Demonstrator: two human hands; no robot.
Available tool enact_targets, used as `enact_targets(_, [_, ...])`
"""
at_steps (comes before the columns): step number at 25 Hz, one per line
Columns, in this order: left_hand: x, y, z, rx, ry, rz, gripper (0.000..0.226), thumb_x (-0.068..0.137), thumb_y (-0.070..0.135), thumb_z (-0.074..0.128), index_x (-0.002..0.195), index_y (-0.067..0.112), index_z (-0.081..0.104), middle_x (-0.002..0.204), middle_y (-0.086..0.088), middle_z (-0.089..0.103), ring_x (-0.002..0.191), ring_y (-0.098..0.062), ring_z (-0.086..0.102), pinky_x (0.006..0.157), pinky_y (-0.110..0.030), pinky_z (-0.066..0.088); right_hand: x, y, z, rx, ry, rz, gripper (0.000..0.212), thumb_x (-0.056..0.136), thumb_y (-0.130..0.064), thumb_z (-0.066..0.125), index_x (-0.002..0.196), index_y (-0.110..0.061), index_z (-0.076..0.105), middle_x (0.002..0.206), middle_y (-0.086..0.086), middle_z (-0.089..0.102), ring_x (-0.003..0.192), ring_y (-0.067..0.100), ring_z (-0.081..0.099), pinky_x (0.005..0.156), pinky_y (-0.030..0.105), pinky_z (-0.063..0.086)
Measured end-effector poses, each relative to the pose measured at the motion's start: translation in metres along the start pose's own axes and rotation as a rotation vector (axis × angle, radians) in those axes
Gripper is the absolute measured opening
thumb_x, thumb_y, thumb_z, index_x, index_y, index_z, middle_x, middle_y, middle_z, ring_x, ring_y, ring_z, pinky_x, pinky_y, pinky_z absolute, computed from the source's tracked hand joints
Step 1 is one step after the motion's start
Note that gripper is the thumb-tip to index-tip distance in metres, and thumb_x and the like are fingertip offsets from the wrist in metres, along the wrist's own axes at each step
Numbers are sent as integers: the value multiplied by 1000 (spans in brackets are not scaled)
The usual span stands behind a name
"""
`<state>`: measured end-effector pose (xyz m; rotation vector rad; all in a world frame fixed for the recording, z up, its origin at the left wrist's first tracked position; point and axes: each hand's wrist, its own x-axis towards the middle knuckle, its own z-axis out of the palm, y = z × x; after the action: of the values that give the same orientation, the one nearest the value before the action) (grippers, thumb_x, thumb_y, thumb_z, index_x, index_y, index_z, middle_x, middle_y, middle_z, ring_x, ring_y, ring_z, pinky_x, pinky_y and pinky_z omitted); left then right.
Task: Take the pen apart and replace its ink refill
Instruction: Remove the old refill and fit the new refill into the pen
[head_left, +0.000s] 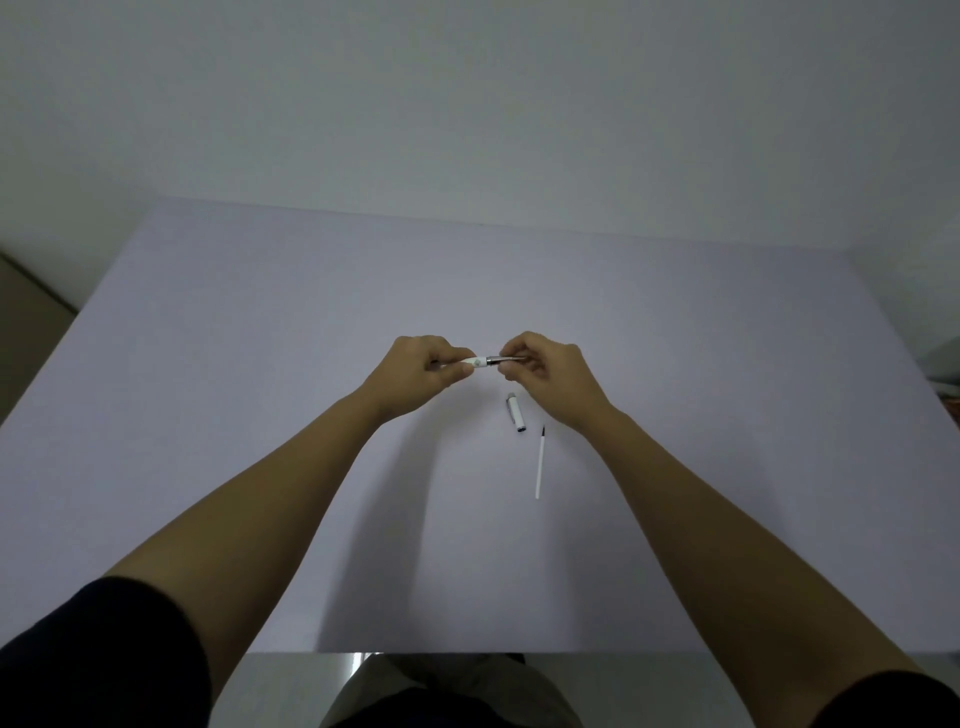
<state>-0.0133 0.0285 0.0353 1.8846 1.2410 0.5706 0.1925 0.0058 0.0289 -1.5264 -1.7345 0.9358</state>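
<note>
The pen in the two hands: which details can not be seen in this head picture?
- Pen, head view: both ends are covered by the left hand and right hand.
- Whether its two sections are unscrewed: too small.
- Cap: markings too small.
- Refill: ink level too small.

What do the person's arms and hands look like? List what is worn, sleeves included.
Both arms are bare from the hands up past the elbows. The left hand and the right hand show no gloves, and no rings, watch or bracelet can be seen. Dark, near-black short sleeves, one left sleeve and one right sleeve, cover the upper arms.
</note>
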Motion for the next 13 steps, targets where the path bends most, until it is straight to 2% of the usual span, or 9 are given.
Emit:
enact_targets(3, [-4,3,1,0,4,22,16,88,25,59,97,27,72,81,-16,63,70,-19,52,67,-31,40,-2,-1,-3,-48,-15,-11,14,89,-30,57,90,-19,66,80,-2,70,74,4,67,69,17,53])
enact_targets(6, [-7,5,3,0,17,21,16,89,25,58,99,26,71,83,-16,63,76,-26,57,67,-31,42,-7,-3,-4,-34,3,-70,22,83,-26,65,104,-20,61,88,-4,65,80,5,64,76,9,50])
enact_targets(9, [-11,7,6,-5,4,26,16,89,25,58,99,26,71,82,-14,63,75,-25,56,68,-32,42,-12,0,-5,-71,3,-91,7,86,-19,62,93,-18,63,84,-3,67,78,8,65,71,8,48])
enact_targets(11, [-14,8,9,-19,-3,28,17,89,25,58,99,27,71,83,-15,63,74,-23,55,68,-32,42,-15,1,-7,-86,-12,-65,10,89,-24,58,92,-17,65,81,-5,67,72,-2,63,65,10,45])
enact_targets(13, [-17,9,11,-25,0,21,18,89,26,58,101,27,71,84,-15,63,77,-24,57,69,-33,43,-18,1,-9,-122,-10,-98,17,86,-25,63,101,-16,64,86,-8,64,76,-4,62,71,10,49])
